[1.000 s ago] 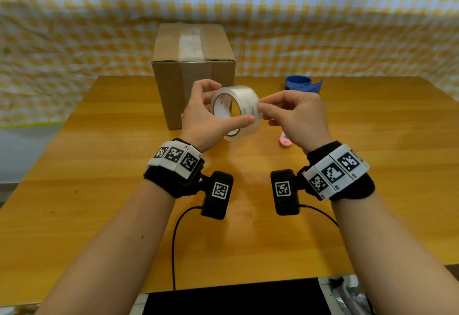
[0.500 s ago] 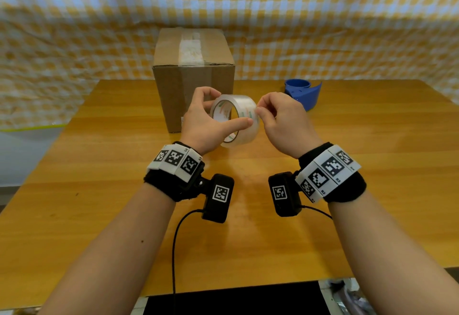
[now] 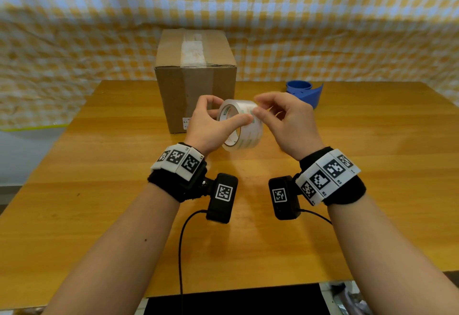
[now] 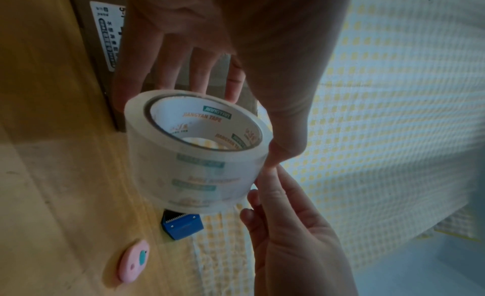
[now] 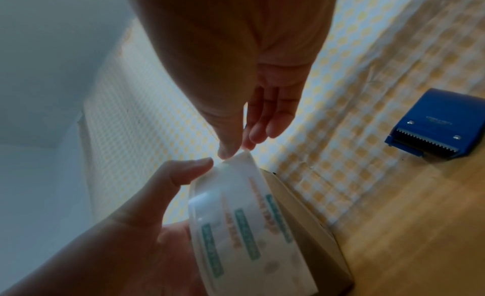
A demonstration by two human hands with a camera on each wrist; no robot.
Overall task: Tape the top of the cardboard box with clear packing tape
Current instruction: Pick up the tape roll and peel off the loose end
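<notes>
A brown cardboard box (image 3: 195, 78) stands at the table's back, an old strip of tape (image 3: 192, 49) along its top. Above the table in front of the box, my left hand (image 3: 224, 117) grips a roll of clear packing tape (image 3: 244, 128), thumb on the near side and fingers (image 4: 168, 70) behind. My right hand (image 3: 257, 112) is at the roll's upper right rim. There its thumb and forefinger (image 5: 230, 149) pinch the tape's loose end (image 5: 242, 156); the other fingers are loosely spread.
A blue tape cutter (image 3: 305, 93) sits at the back right of the wooden table (image 3: 99, 190). A small pink utility knife (image 4: 133, 261) lies on the table under my right hand, hidden in the head view. Checked cloth (image 3: 347, 29) hangs behind.
Both hands and the roll have come slightly lower and nearer to me. The right hand's outer fingers have uncurled and spread, while thumb and forefinger stay at the roll's rim.
</notes>
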